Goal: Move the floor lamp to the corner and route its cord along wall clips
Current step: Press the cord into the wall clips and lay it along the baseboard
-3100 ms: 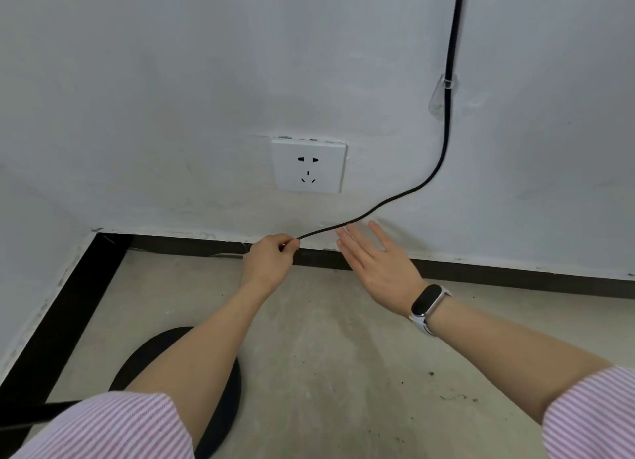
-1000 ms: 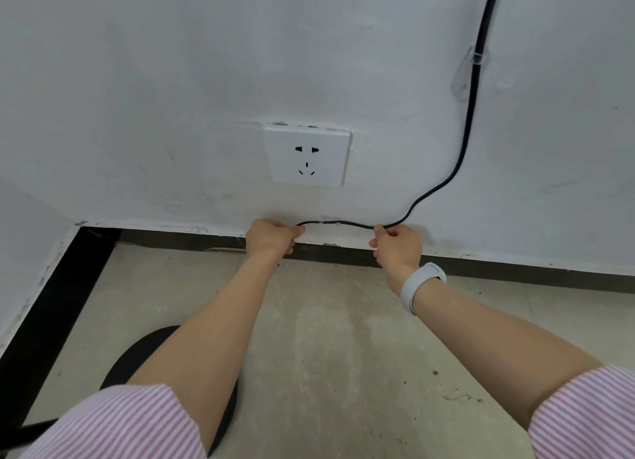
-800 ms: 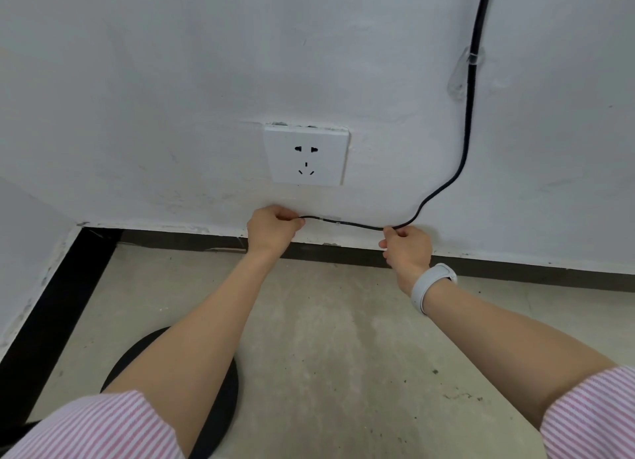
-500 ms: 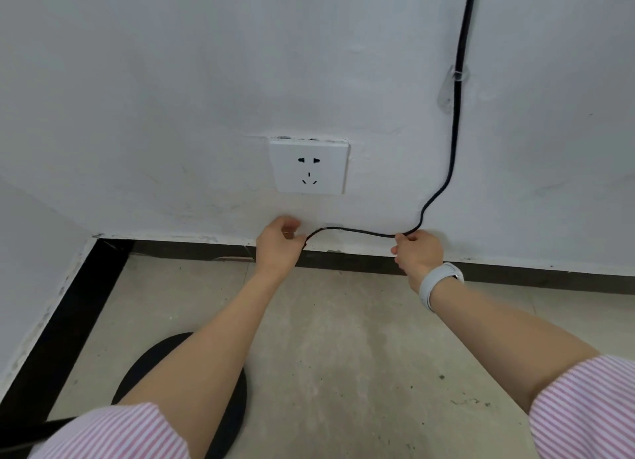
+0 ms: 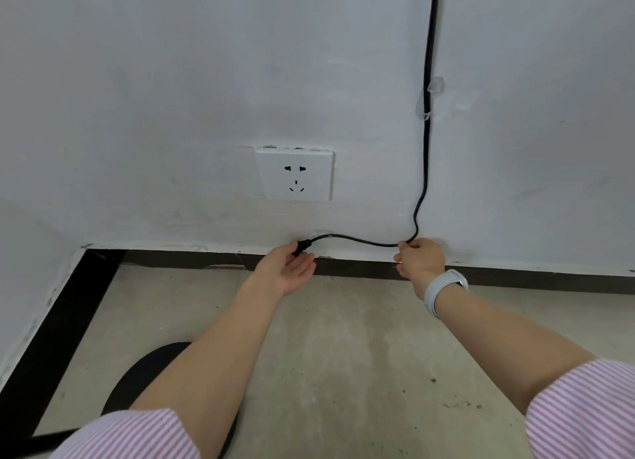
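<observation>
— Right hand (image 5: pixel 421 259) is closed, pinching the thin black lamp cord (image 5: pixel 426 156) just above the dark skirting strip (image 5: pixel 549 275), where the cord turns from vertical to level; probably it pins that bend low against the white wall (image 5: pixel 171 80).

— And the left hand (image 5: pixel 287 267)?

— Palm up, fingers loosely curled and mostly open; the small black plug end (image 5: pixel 302 246) rests at its fingertips, cradled rather than gripped, likely so it can be turned toward the white wall socket (image 5: pixel 295 175) just above.

— Is the cord clipped?

— Higher up it runs through a clear plastic wall clip (image 5: pixel 429 97), which holds it straight against the wall; below that it hangs free to the right hand.

— The lamp itself?

— Only its round black base (image 5: pixel 137 386) shows, on the concrete floor (image 5: pixel 343 355) near the corner, beneath the left forearm; plugging in seems the remaining step.
</observation>
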`<act>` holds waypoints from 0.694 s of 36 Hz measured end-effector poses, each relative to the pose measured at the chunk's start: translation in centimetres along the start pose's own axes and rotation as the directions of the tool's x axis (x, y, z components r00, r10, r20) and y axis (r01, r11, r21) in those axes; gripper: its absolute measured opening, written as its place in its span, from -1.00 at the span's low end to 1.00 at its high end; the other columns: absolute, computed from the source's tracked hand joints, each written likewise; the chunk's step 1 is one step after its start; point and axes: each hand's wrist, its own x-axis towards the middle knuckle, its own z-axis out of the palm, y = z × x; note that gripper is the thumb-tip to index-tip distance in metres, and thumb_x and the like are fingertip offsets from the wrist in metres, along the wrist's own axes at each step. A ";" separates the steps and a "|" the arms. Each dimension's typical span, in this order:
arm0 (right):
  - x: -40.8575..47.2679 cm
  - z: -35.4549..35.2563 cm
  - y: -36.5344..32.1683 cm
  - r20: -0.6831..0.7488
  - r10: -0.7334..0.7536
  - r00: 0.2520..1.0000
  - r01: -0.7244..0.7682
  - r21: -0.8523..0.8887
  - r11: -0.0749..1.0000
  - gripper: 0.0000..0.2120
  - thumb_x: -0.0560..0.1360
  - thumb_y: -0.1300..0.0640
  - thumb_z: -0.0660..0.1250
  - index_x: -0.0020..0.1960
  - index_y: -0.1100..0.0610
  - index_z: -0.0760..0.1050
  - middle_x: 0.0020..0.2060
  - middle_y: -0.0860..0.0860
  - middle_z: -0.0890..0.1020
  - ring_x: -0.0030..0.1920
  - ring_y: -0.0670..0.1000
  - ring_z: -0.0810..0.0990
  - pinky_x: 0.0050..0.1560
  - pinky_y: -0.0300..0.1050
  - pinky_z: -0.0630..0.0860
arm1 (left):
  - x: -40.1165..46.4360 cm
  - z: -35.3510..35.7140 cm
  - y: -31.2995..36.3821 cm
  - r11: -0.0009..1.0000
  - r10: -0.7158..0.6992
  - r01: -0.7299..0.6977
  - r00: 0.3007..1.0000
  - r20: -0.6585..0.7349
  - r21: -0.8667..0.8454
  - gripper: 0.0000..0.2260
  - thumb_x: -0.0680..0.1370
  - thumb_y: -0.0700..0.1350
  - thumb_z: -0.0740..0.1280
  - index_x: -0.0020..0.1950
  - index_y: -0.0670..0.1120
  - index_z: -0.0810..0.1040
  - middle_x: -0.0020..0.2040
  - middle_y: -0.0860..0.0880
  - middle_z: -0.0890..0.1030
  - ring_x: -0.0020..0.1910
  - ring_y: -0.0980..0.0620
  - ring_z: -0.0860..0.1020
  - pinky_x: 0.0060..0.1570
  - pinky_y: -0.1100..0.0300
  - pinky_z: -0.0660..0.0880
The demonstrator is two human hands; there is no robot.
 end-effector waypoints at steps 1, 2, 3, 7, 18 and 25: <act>-0.1 0.0 0.0 0.012 0.003 1.000 -0.003 0.011 1.000 -0.80 0.51 0.22 0.22 -0.29 0.18 0.40 -0.42 0.11 0.53 -0.51 0.04 0.43 -0.48 -0.15 0.46 | 0.0 0.1 -0.1 1.000 -0.001 0.001 1.000 -0.008 -0.023 -0.86 0.56 -0.22 0.27 0.01 -0.30 0.42 0.20 -0.20 0.49 0.26 -0.09 0.48 0.14 0.02 0.41; -0.1 -0.1 0.0 0.021 0.005 1.000 -0.005 0.021 1.000 -0.83 0.51 0.22 0.22 -0.25 0.20 0.40 -0.44 0.09 0.51 -0.52 0.03 0.41 -0.53 -0.19 0.45 | 0.1 0.1 -0.1 0.999 -0.003 0.003 1.000 -0.015 -0.050 -0.82 0.55 -0.21 0.29 0.07 -0.29 0.42 0.14 -0.19 0.51 0.21 -0.07 0.50 0.11 0.04 0.43; -0.2 -0.1 -0.1 0.024 0.006 1.000 -0.007 0.032 0.999 -0.85 0.52 0.22 0.21 -0.23 0.21 0.41 -0.45 0.08 0.51 -0.52 0.02 0.41 -0.53 -0.19 0.45 | 0.0 0.2 -0.1 0.997 -0.005 0.004 1.000 -0.023 -0.078 -0.80 0.54 -0.21 0.30 0.11 -0.26 0.42 0.07 -0.17 0.54 0.13 -0.04 0.53 0.08 0.08 0.45; -0.3 -0.1 0.0 0.026 0.016 1.000 -0.018 0.054 0.998 -0.90 0.52 0.23 0.21 -0.17 0.21 0.43 -0.42 0.08 0.52 -0.49 0.03 0.42 -0.41 -0.12 0.46 | -0.1 0.6 0.4 0.986 -0.020 0.008 0.998 -0.066 -0.166 -0.87 0.53 -0.23 0.31 -0.17 -0.21 0.39 -0.16 -0.14 0.52 -0.21 -0.01 0.54 -0.08 0.15 0.48; -0.3 -0.7 -0.1 0.042 -0.002 0.999 -0.002 0.090 0.996 -0.86 0.51 0.21 0.22 -0.21 0.21 0.45 -0.43 0.06 0.52 -0.48 0.02 0.43 -0.41 -0.15 0.46 | -1.3 0.5 1.3 0.991 0.110 -0.102 0.990 -0.089 0.086 -0.93 0.50 -0.25 0.32 -0.17 -0.23 0.49 -0.17 -0.15 0.58 -0.23 0.01 0.57 -0.20 0.22 0.52; -0.5 -0.8 -0.4 0.052 -0.014 0.999 0.009 0.093 0.996 -0.79 0.50 0.21 0.22 -0.31 0.15 0.42 -0.43 0.07 0.53 -0.48 0.02 0.43 -0.39 -0.13 0.47 | -1.0 0.3 0.9 0.971 0.231 -0.226 0.970 -0.071 0.074 -0.96 0.50 -0.27 0.33 -0.09 -0.22 0.49 -0.11 -0.17 0.58 -0.17 0.00 0.58 -0.05 0.20 0.47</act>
